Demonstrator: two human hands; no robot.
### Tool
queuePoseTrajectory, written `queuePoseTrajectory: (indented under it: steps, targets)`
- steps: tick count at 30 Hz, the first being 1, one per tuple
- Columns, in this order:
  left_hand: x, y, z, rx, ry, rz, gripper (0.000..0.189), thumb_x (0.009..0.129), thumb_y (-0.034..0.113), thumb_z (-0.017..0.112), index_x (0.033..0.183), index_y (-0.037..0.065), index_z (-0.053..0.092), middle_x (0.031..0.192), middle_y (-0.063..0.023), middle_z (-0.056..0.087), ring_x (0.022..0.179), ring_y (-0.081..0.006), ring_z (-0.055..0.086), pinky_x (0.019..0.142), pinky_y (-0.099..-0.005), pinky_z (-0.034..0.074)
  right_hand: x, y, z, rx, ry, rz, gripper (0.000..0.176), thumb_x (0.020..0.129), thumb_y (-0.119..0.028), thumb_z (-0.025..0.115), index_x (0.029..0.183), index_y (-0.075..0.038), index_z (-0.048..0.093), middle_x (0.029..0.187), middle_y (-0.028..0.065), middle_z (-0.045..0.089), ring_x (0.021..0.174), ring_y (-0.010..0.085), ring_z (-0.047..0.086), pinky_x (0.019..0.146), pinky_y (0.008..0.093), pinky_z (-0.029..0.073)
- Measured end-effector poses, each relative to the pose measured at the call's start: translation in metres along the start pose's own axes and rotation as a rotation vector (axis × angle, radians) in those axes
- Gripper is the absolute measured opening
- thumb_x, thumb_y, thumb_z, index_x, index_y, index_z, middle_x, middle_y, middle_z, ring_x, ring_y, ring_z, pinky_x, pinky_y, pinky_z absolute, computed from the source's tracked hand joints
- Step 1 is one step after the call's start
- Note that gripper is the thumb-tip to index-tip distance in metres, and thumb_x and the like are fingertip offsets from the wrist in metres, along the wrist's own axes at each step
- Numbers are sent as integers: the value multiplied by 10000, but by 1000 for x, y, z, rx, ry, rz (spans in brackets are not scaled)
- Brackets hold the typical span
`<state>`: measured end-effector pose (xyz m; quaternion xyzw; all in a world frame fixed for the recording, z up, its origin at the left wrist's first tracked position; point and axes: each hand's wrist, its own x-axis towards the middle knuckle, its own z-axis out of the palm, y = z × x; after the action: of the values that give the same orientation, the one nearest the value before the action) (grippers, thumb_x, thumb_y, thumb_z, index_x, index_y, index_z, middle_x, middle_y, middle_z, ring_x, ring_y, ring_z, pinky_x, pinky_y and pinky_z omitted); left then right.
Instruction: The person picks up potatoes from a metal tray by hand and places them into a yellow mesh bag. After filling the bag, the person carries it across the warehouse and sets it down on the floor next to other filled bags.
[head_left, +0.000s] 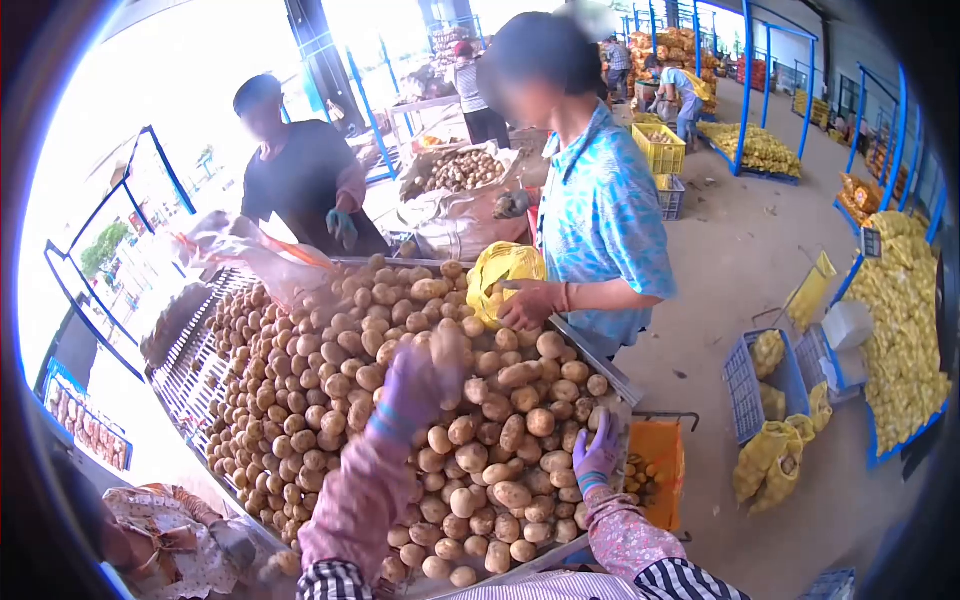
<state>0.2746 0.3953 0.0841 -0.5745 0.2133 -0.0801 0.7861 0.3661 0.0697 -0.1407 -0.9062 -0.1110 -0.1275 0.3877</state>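
A broad heap of potatoes covers the slatted metal sorting table. My left hand, in a purple glove, is raised over the middle of the heap. Motion blurs it, but a potato shows at its fingers. At the right rim of the table is my right hand, also gloved in purple, with thumb and fingers about a potato. Its palm side is partly hidden.
Across the table a person in a blue patterned shirt holds a yellow mesh bag. Another person stands far left; gloved co-worker at lower left. An orange container hangs right, near blue crates and potato sacks.
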Motion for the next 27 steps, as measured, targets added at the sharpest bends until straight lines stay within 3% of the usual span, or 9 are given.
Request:
queuePoseTrajectory:
  steps: [2, 4, 6, 10, 14, 16, 21, 22, 27]
  targets:
    - [22, -90, 59, -490, 61, -968, 441, 959, 170, 609, 1389, 127, 523, 1382, -117, 610, 1195, -241, 570, 1228, -533, 326, 0, -5, -3, -1, 18, -3, 665, 944, -251, 619, 1545, -90, 383, 1525, 327, 414, 1404, 491, 431, 1155, 553, 384]
    - [52, -130, 91, 1066, -718, 71, 438, 1051, 253, 509, 1472, 153, 441, 1530, -27, 523, 1366, -252, 488, 1162, -554, 392, 1, -4, -3, 17, 43, -22, 653, 948, -253, 618, 1539, -88, 392, 1522, 325, 419, 1395, 494, 441, 1143, 558, 395]
    - [76, -133, 63, 1986, -835, 385, 455, 1082, 342, 493, 1478, 124, 447, 1513, -104, 531, 1370, -298, 503, 1151, -525, 399, 1, -3, 0, 14, 47, -22, 640, 954, -256, 618, 1531, -85, 400, 1519, 324, 425, 1391, 494, 446, 1133, 563, 403]
    - [55, -84, -58, 2417, -405, 615, 567, 1075, 387, 533, 1523, 57, 421, 1528, -150, 496, 1399, -316, 493, 1132, -479, 420, 1, 0, 0, 12, 36, -9, 653, 956, -269, 614, 1548, -113, 384, 1534, 294, 421, 1401, 464, 446, 1140, 548, 392]
    - [2, 41, -156, 3423, -311, 1191, 693, 945, 422, 706, 1525, 132, 462, 1518, -187, 495, 1414, -427, 445, 1152, -564, 375, -1, 6, 5, -15, 29, -67, 651, 965, -261, 615, 1546, -92, 373, 1527, 301, 426, 1407, 467, 437, 1153, 524, 389]
    - [-39, 58, -198, 3814, 239, 1235, 730, 862, 467, 750, 1497, 201, 509, 1558, -197, 432, 1446, -426, 384, 1170, -576, 329, 1, 4, 6, -10, 14, -71, 647, 965, -255, 614, 1543, -93, 374, 1519, 308, 429, 1401, 474, 437, 1147, 526, 395]
    - [-131, 135, -254, 3778, 867, 1330, 641, 807, 431, 734, 1422, 370, 562, 1580, -181, 415, 1488, -434, 331, 1187, -637, 252, -2, 7, 10, 1, 8, -76, 635, 964, -235, 610, 1537, -95, 375, 1499, 328, 436, 1384, 496, 439, 1130, 535, 409]
    - [-147, 141, -258, 3819, 921, 1283, 677, 822, 459, 741, 1460, 325, 555, 1611, -159, 390, 1496, -427, 321, 1209, -647, 220, -2, 10, 10, 13, 6, -97, 632, 965, -238, 609, 1535, -95, 375, 1498, 323, 439, 1382, 498, 439, 1129, 534, 410]
    - [-190, 131, -284, 3368, 1108, 1680, 713, 805, 496, 776, 1451, 272, 570, 1582, -165, 427, 1460, -409, 367, 1181, -636, 256, -5, 2, -16, -128, -89, -143, 607, 951, -204, 639, 1502, -82, 417, 1489, 272, 476, 1371, 466, 462, 1147, 532, 391]
